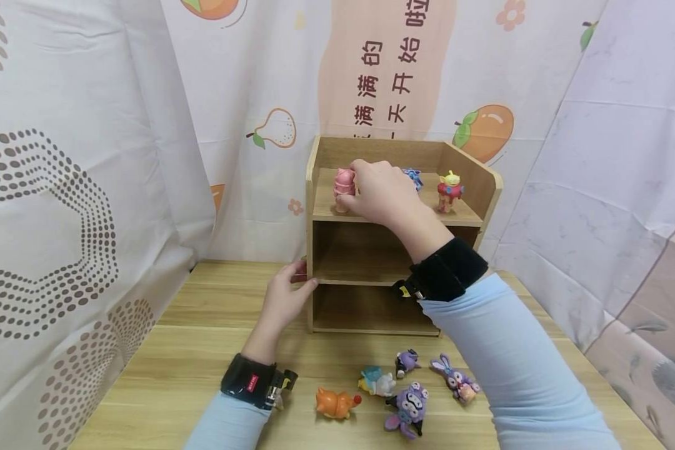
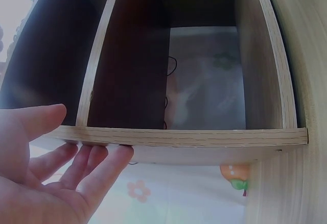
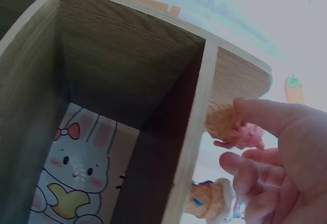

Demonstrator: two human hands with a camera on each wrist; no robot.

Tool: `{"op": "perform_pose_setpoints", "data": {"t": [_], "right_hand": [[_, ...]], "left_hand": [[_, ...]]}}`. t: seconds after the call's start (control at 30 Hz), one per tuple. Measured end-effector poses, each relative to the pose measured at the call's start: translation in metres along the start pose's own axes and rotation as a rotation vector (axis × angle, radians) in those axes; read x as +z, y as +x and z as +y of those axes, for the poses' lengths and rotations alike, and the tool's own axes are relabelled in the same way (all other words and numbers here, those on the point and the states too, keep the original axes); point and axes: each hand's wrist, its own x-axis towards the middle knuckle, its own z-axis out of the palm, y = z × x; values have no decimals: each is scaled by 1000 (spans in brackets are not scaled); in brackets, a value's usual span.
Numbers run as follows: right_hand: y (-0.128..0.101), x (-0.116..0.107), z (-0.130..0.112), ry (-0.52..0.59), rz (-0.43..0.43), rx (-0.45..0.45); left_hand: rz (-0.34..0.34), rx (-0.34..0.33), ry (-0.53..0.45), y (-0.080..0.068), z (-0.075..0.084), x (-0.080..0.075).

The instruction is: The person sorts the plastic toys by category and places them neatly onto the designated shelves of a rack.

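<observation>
A small wooden shelf unit [image 1: 315, 187] stands at the back of the table. My right hand [image 1: 379, 190] reaches onto its top shelf and grips a pink figurine [image 1: 343, 187] standing at the left; in the right wrist view the thumb and fingers [image 3: 265, 119] pinch the pink figurine [image 3: 230, 127]. My left hand [image 1: 287, 294] holds the shelf's left side panel [image 2: 179, 137], thumb on the front edge, fingers [image 2: 97, 168] flat against the outside. A red and yellow figurine [image 1: 449, 190] and a blue one [image 1: 413, 177] stand on the top shelf.
Several small toys lie on the table's near side: an orange one [image 1: 334, 403], a blue-white one [image 1: 375, 381], two purple ones [image 1: 407, 406] [image 1: 407, 362] and a purple rabbit [image 1: 455, 378]. The two lower shelves hold nothing. Curtains close in left, right and behind.
</observation>
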Motion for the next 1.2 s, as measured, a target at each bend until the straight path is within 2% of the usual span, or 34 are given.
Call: {"op": "perform_pose_setpoints", "data": {"t": [0.1, 0.23, 0.33, 0.47, 0.73, 1.2], "right_hand": [[-2, -6, 2, -20, 34, -31], [-3, -12, 7, -41, 67, -140], [-2, -13, 11, -67, 51, -228], [0, -10, 13, -67, 11, -281], [2, -4, 13, -26, -11, -292], [2, -4, 11, -29, -15, -211]], "left_hand": [[1, -7, -5, 0, 2, 0], [-3, -15, -22, 1, 2, -1], [-7, -17, -28, 2, 2, -1], [-9, -13, -21, 2, 1, -1], [-9, -7, -16, 1, 0, -1], [-3, -7, -17, 0, -2, 0]]}}
